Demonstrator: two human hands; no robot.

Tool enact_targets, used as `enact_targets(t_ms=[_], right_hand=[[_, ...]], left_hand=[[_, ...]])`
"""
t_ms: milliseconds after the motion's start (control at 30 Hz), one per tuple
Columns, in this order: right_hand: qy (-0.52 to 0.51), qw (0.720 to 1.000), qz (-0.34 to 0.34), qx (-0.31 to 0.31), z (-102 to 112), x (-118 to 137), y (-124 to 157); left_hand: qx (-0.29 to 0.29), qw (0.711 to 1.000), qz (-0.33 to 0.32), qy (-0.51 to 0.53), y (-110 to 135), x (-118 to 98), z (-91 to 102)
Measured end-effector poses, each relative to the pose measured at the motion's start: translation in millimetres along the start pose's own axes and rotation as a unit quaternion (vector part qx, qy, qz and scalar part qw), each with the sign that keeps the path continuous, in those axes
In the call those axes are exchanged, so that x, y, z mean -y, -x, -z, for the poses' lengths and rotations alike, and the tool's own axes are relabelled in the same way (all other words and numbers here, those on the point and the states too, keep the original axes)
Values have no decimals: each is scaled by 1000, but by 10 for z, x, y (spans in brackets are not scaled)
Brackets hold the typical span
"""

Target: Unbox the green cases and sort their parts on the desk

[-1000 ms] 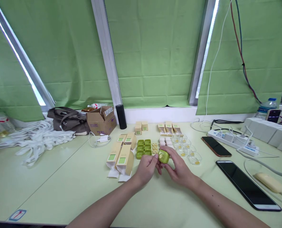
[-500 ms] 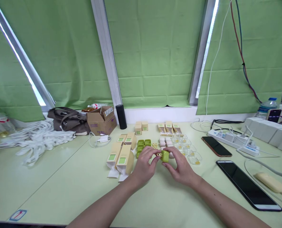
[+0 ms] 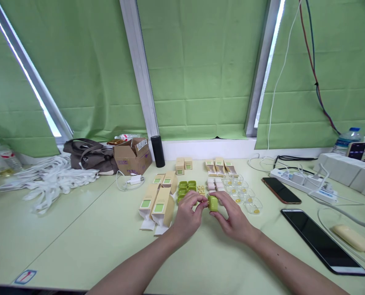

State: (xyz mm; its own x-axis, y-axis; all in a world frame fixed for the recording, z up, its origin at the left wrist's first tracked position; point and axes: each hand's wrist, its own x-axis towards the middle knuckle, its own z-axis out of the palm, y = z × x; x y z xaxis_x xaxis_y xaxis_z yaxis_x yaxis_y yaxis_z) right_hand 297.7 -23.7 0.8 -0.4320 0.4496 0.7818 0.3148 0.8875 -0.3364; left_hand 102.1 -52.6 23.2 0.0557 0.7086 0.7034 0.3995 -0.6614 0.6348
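My right hand (image 3: pixel 235 216) is closed on a small green, rounded-square container (image 3: pixel 213 203), held just above the table on its side. My left hand (image 3: pixel 188 214) pinches a small yellowish piece against the container's left side; fingertips hide most of it. Just beyond the hands stand several matching green containers (image 3: pixel 182 184) in rows. Small yellow clip-like pieces (image 3: pixel 201 187) lie beside them. Pale pink blocks (image 3: pixel 211 180) and clear plastic shells (image 3: pixel 249 192) with yellow spots are grouped behind my right hand.
Beige cartons (image 3: pixel 161 205) with green labels lie left of my hands, and others (image 3: pixel 219 167) farther back. Two phones, a tablet-sized one (image 3: pixel 320 239) in front, and a power strip (image 3: pixel 303 184) are at right. White straps (image 3: pixel 62 176), a bag (image 3: pixel 90 155) and a cardboard box (image 3: pixel 133 155) are at left.
The yellowish piece has moved closer to the green container and is now more hidden by my left fingertips. The view has shifted slightly; both hands keep their grips.
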Motion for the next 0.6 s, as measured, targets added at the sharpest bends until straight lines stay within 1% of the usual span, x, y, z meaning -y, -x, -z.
enact_targets(t_ms=[200,433,500,600], right_hand=[[0,1000,7,-2,-28,-7,18],[-3,1000,4,5,-29,-20,28],[-10,1000,-5,4,-18,-6,8],[-41,998,-35,15,2,39,-45]], left_hand=[[-8,999,36,32,32,38,-30],[10,995,83,59,32,18,-56],[12,992,106,66,28,20,-72],[5,987,136,86,28,36,-95]])
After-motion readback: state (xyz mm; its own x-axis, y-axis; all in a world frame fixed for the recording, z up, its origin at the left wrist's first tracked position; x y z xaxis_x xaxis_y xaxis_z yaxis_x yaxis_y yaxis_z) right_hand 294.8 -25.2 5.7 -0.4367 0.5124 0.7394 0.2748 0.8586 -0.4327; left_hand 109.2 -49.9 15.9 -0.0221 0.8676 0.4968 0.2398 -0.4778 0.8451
